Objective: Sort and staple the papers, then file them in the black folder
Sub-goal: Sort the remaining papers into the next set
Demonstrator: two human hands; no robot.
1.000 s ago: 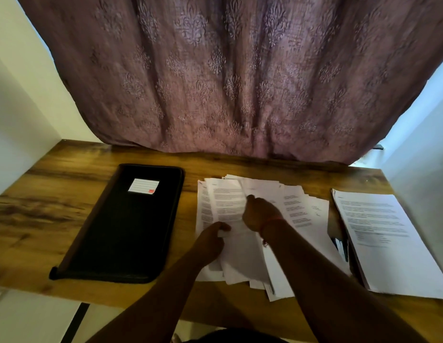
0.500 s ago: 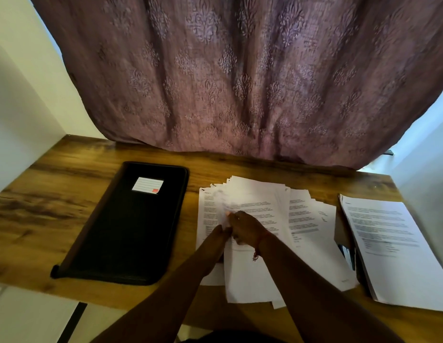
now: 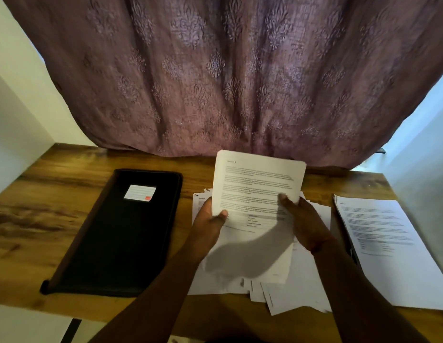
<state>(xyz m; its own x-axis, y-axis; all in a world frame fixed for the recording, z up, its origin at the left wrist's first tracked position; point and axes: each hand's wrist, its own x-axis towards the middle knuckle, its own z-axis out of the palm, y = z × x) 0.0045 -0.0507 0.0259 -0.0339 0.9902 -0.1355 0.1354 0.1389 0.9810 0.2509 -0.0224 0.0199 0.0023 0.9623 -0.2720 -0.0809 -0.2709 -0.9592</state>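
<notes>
1. the left hand [image 3: 210, 225] gripped the left edge of a held sheet [image 3: 255, 201], and the right hand [image 3: 303, 225] gripped its right edge.
2. the sheet was raised over the loose pile of papers [image 3: 297, 285], long axis running near to far.
3. one black folder [image 3: 121, 233] lay shut to the left, nearer the left hand.
4. one separate stack [image 3: 388, 246] lay to the right on the desk [image 3: 30, 224]; no stapler showed.

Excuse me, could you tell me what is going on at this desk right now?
A person is sorting papers. Both the left hand and right hand hold one printed sheet lifted above the loose pile. The black folder lies closed to the left, and another stack sits to the right. Nothing is filed yet.
</notes>
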